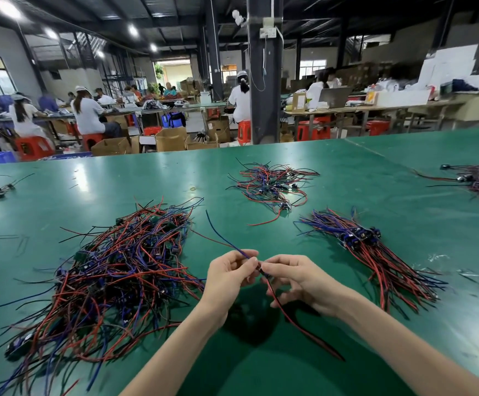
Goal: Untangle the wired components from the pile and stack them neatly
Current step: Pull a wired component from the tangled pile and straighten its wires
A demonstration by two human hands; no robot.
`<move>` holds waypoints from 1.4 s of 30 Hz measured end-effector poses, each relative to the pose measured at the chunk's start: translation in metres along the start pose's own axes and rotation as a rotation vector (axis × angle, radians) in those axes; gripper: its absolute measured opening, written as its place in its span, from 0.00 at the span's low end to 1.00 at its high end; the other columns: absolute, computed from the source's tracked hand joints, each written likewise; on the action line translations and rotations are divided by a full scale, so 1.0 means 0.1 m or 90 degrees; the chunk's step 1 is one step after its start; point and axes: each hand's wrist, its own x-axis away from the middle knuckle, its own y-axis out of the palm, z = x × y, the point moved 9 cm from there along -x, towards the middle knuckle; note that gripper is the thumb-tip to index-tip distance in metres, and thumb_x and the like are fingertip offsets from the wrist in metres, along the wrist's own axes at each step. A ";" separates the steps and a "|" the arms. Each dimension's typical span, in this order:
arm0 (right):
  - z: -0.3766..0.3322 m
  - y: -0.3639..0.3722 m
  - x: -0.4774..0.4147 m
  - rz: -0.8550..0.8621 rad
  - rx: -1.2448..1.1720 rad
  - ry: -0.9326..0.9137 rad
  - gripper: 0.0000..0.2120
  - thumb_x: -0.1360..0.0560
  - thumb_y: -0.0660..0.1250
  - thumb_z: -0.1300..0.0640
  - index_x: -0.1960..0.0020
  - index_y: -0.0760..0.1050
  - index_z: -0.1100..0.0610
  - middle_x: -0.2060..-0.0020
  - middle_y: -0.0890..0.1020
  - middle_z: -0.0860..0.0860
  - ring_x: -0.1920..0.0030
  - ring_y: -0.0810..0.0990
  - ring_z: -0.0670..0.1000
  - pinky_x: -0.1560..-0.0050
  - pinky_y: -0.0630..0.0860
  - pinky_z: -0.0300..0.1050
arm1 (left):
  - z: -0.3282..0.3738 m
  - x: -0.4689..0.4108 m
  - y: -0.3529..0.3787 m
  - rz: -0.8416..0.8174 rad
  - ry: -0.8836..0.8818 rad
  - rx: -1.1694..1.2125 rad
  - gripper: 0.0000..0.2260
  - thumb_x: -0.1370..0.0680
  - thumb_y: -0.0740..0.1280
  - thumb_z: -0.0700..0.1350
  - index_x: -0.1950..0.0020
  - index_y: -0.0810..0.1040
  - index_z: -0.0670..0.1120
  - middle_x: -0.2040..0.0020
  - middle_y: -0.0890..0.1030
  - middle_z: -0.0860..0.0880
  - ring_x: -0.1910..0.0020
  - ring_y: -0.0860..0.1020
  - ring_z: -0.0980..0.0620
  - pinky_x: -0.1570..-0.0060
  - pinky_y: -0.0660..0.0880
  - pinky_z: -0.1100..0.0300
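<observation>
Pinching one wired part [272,293], the left hand [227,277] and right hand [299,281] both have a closed grip on it; its loose wires could catch on the messy pile [118,281] nearby and get stuck.

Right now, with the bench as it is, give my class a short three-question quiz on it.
1. True or false: the left hand and right hand both pinch one wired piece.
2. The neat stack lies: A) left of the hands, B) right of the hands, C) under them.
3. Fill in: the tangled pile lies on a ____ table.
Key: 1 true; 2 B; 3 green.
</observation>
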 end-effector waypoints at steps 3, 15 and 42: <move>0.00 -0.04 -0.01 0.054 0.001 -0.016 0.05 0.28 0.69 0.64 0.52 0.78 0.65 0.65 0.78 0.56 0.69 0.77 0.49 0.70 0.79 0.45 | 0.02 0.01 -0.01 0.001 0.018 -0.028 0.04 0.23 0.67 0.36 0.52 0.80 0.42 0.64 0.82 0.49 0.66 0.77 0.57 0.64 0.74 0.67; -0.01 0.08 0.03 0.056 0.046 -0.019 0.07 0.25 0.68 0.63 0.50 0.75 0.67 0.68 0.77 0.56 0.72 0.75 0.50 0.70 0.79 0.45 | 0.05 0.01 -0.05 0.010 0.040 -0.053 0.04 0.23 0.68 0.37 0.54 0.82 0.44 0.66 0.82 0.51 0.67 0.77 0.59 0.63 0.75 0.67; 0.00 0.12 0.01 0.082 -0.015 -0.052 0.07 0.25 0.64 0.68 0.58 0.78 0.59 0.69 0.79 0.53 0.70 0.77 0.49 0.68 0.77 0.42 | -0.08 0.03 0.01 -0.013 -0.100 0.187 0.06 0.23 0.64 0.34 0.49 0.80 0.39 0.64 0.81 0.48 0.66 0.77 0.54 0.59 0.75 0.64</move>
